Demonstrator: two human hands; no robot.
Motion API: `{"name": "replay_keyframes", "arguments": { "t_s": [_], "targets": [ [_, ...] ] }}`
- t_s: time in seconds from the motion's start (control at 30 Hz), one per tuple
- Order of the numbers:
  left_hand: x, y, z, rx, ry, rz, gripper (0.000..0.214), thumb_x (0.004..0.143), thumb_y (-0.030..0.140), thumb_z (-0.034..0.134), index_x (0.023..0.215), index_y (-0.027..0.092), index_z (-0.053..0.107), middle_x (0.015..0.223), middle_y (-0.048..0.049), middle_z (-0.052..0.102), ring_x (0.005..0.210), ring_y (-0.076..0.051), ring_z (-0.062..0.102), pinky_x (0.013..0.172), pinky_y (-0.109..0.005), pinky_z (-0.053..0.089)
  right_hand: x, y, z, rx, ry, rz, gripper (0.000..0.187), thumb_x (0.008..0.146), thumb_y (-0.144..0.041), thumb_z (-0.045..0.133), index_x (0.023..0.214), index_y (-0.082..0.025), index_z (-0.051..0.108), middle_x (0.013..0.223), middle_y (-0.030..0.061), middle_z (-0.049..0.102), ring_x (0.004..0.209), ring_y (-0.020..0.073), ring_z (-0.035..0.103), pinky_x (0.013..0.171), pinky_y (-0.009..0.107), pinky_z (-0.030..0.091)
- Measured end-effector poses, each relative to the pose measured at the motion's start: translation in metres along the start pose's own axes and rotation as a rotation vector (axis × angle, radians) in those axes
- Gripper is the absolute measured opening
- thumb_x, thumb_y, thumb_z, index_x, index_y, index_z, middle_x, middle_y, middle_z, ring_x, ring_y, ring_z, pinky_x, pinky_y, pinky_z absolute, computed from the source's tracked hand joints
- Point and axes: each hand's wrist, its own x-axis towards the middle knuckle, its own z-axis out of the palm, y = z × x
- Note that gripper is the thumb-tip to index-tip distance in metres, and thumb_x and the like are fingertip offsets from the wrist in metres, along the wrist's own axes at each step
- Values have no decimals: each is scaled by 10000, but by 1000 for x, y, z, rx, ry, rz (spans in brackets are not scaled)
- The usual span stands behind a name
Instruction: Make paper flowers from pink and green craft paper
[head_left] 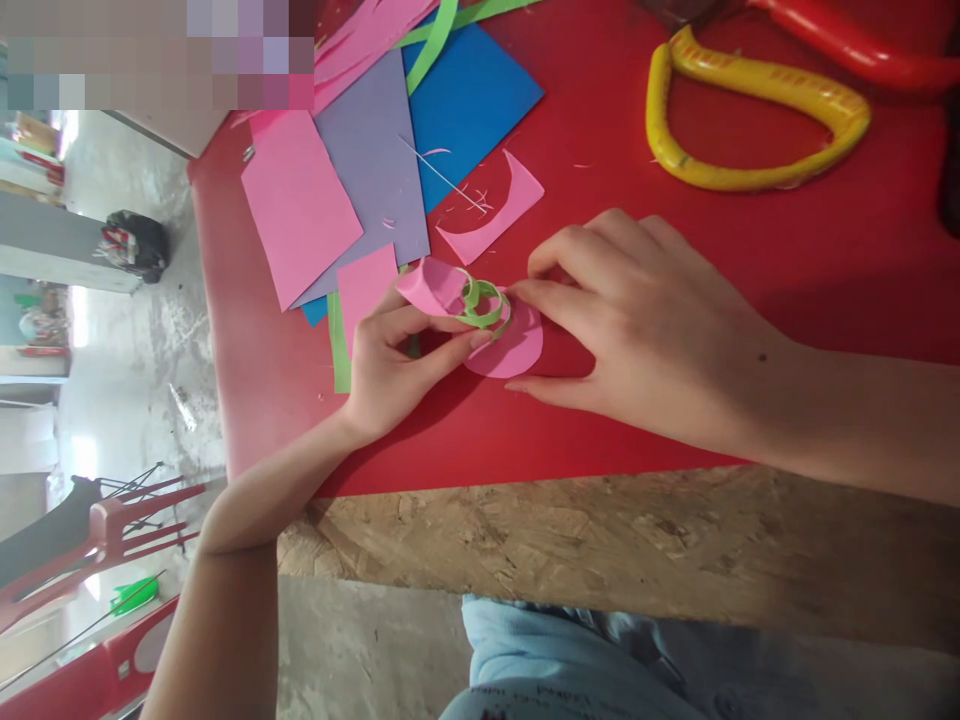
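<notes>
We have our left hand at work near the middle of the table, its grip pinching the pink piece between thumb and finger. That piece sits between our two hands, with a curled green strip on it and a pink fold rising at its left. Our right hand comes in from the right, its grip spread: the index fingertip is at the piece's upper right edge, and the thumb tip lies just below the lower edge. We cannot tell whether either tip touches.

Toward us, a stretch of red surface runs down to the table's near edge, where a wooden board shows. The left edge is well apart from the piece, but our left wrist and forearm lean out over the near corner. Above the left hand, room is tighter: a pink sheet, a purple sheet and a blue sheet overlap, with a curved pink offcut near the fingers. Beyond our right hand, red surface reaches to a yellow handle.
</notes>
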Motion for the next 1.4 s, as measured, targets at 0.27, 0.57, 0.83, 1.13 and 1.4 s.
{"name": "replay_keyframes", "arguments": {
  "t_s": [0.27,0.57,0.83,1.13,1.4],
  "targets": [
    [1,2,-1,5,-17,1,29,725,278,764,748,276,746,877,-2,729,864,-182,669,756,-333,567,0,1,0,-6,12,0,458,772,-449,672,1047,-85,636,972,105,548,891,242,486,687,349,373],
    [1,2,-1,-4,-30,10,18,737,263,753,738,269,736,859,0,724,859,-182,664,768,-341,558,2,0,0,35,-58,36,440,830,-472,583,1070,-105,627,1003,115,538,957,258,487,726,355,369],
    [1,3,0,-8,-32,5,27,730,255,757,745,258,735,831,0,708,813,-164,637,713,-320,540,2,-1,0,3,-59,38,469,777,-482,655,1061,-109,634,996,104,546,922,249,489,714,351,368],
    [1,2,0,-8,-31,16,19,732,262,756,744,269,743,806,1,702,784,-154,622,690,-309,521,0,0,0,-14,-19,11,457,779,-464,661,1051,-98,637,985,103,558,898,246,492,707,347,365],
    [0,3,0,-24,-28,-4,34,727,260,761,755,268,744,821,-6,690,789,-156,625,663,-301,519,2,0,-2,7,-56,25,444,786,-434,667,1062,-89,628,996,113,550,931,262,498,712,368,390]
  ]
}}
